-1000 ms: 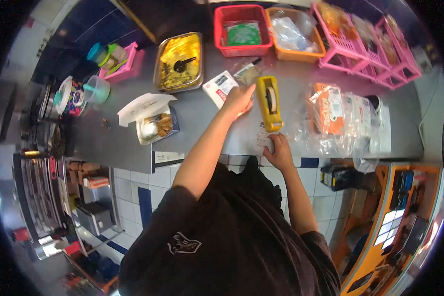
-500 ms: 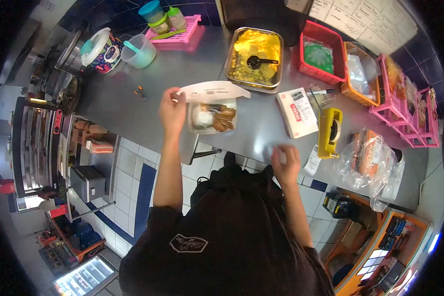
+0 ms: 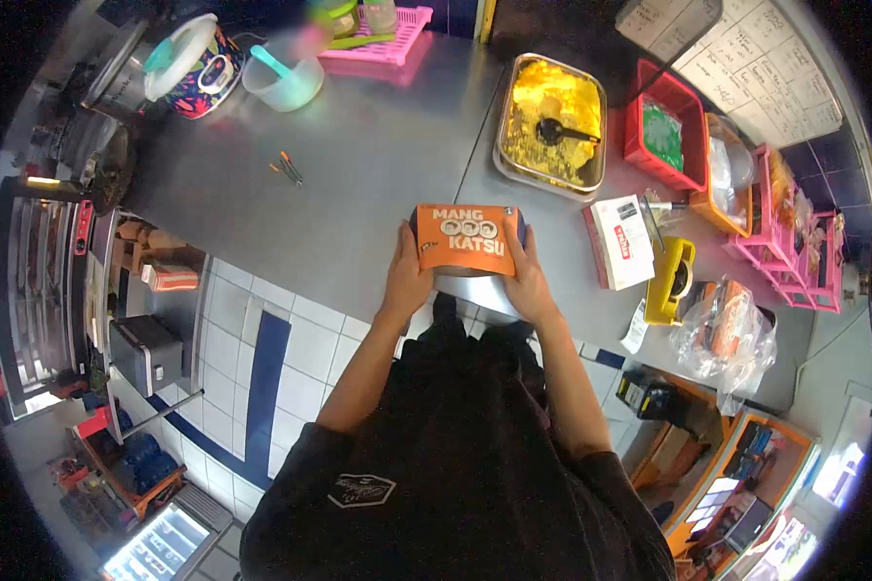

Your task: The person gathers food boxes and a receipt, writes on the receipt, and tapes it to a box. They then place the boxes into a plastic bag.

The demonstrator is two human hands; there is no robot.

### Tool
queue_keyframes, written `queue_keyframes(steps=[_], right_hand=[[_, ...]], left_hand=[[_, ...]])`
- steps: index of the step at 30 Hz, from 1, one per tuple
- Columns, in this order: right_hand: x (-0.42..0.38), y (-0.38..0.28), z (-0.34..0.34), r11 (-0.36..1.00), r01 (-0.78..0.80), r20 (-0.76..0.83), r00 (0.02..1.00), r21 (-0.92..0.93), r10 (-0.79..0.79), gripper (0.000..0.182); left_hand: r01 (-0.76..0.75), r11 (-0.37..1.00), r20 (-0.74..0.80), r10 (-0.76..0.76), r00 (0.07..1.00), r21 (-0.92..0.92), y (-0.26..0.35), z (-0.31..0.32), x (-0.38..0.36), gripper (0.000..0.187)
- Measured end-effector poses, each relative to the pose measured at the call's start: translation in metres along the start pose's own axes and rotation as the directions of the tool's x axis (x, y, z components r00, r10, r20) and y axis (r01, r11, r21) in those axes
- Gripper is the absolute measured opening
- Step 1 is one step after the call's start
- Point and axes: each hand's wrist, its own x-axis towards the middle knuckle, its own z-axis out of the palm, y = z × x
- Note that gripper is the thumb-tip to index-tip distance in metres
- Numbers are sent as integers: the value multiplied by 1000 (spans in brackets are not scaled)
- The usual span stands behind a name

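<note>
An orange cardboard food box point(image 3: 466, 239) with "MANG KATSU" printed on its lid is closed and held between my two hands near the counter's front edge. My left hand point(image 3: 409, 271) grips its left side, and my right hand point(image 3: 528, 281) grips its right side. The food inside is hidden under the lid. Beyond the box, to the right, a metal tray of yellow food point(image 3: 543, 145) holds a black scoop point(image 3: 558, 133). A white box with a red label point(image 3: 618, 242) lies to the right of my right hand.
A yellow tape dispenser point(image 3: 670, 281) and a clear plastic bag with orange packs point(image 3: 729, 334) lie on the right of the steel counter point(image 3: 358, 165). Red point(image 3: 665, 126) and pink baskets point(image 3: 785, 232) line the back right. Pens point(image 3: 287, 168) and a plastic pitcher point(image 3: 283, 79) are left.
The food box was open with its lid raised by my left hand; its lid is now shut. My right hand has come across to it, and both hands grip it. The view has shifted.
</note>
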Motion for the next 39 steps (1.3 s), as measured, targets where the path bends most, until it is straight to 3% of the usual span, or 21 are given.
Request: queue_keyframes(steps=[1, 2, 4, 6, 7, 9, 11, 14, 16, 18, 20, 24, 26, 27, 28, 29, 30, 32, 33, 35, 39], right_hand=[[0, 1, 7, 986, -48, 12, 999, 158, 47, 71], [0, 1, 13, 945, -92, 25, 996, 314, 89, 78], [5, -1, 13, 940, -70, -54, 994, 335, 94, 73], [16, -15, -12, 825, -262, 85, 963, 501, 254, 60], [22, -28, -27, 844, -303, 67, 950, 443, 306, 48], [26, -16, -30, 879, -302, 84, 953, 370, 292, 49], [25, 1, -29, 912, -288, 98, 958, 292, 271, 50], [17, 5, -26, 850, -274, 160, 961, 450, 225, 49], [7, -3, -23, 593, -324, 215, 945, 738, 248, 50], [5, -1, -21, 568, -342, 228, 937, 748, 265, 52], [3, 3, -16, 542, -358, 237, 930, 761, 281, 53], [0, 11, -8, 590, -329, 226, 943, 737, 243, 56], [-5, 20, -5, 568, -318, 228, 947, 759, 225, 56], [-7, 27, -5, 524, -317, 254, 948, 790, 192, 54], [-8, 31, -4, 476, -320, 279, 948, 819, 157, 54], [-6, 26, -6, 472, -325, 284, 946, 819, 157, 54], [-2, 23, -11, 429, -334, 275, 942, 840, 194, 53], [4, 1, -19, 383, -342, 267, 935, 858, 234, 51], [8, -18, -16, 489, -380, 240, 914, 785, 326, 51], [11, -24, -12, 584, -416, 190, 892, 697, 410, 52], [6, 11, 13, 819, -422, 91, 902, 389, 421, 61]], left_hand=[[241, 958, 202, -208, 957, -157, 8, -6, 1, 44], [484, 839, 419, -357, 835, -249, 11, -11, 3, 47], [435, 857, 359, -329, 874, -274, 4, -11, 3, 46], [382, 873, 289, -298, 910, -303, 3, -16, 12, 45], [446, 847, 305, -361, 881, -290, 9, -26, 20, 43], [505, 819, 324, -416, 850, -272, 7, -29, 24, 43], [556, 734, 235, -504, 831, -391, -1, -18, 23, 34], [548, 673, 245, -497, 833, -497, -8, -16, 18, 32], [481, 727, 196, -446, 873, -490, -20, -11, 12, 30], [414, 775, 150, -392, 908, -477, -28, -7, 4, 28], [506, 741, 280, -422, 862, -442, -22, -12, 4, 24], [519, 765, 330, -411, 850, -381, -47, 8, -11, 21], [572, 623, 526, -285, 801, -534, -54, -1, -3, 28], [573, 623, 527, -286, 800, -533, -56, -3, 1, 28], [742, 301, 630, -394, 669, -599, -57, -8, 7, 35], [805, -64, 741, -438, 509, -590, -52, -16, 16, 43], [806, -64, 741, -442, 505, -588, -45, -21, 24, 43], [878, 314, 774, -426, 469, -361, -22, -32, 46, 54], [879, 314, 775, -424, 468, -359, -24, -27, 47, 54], [555, 816, 820, -200, 537, -165, -28, -16, 51, 55], [605, 790, 801, -298, 519, -98, -24, -16, 49, 51]])
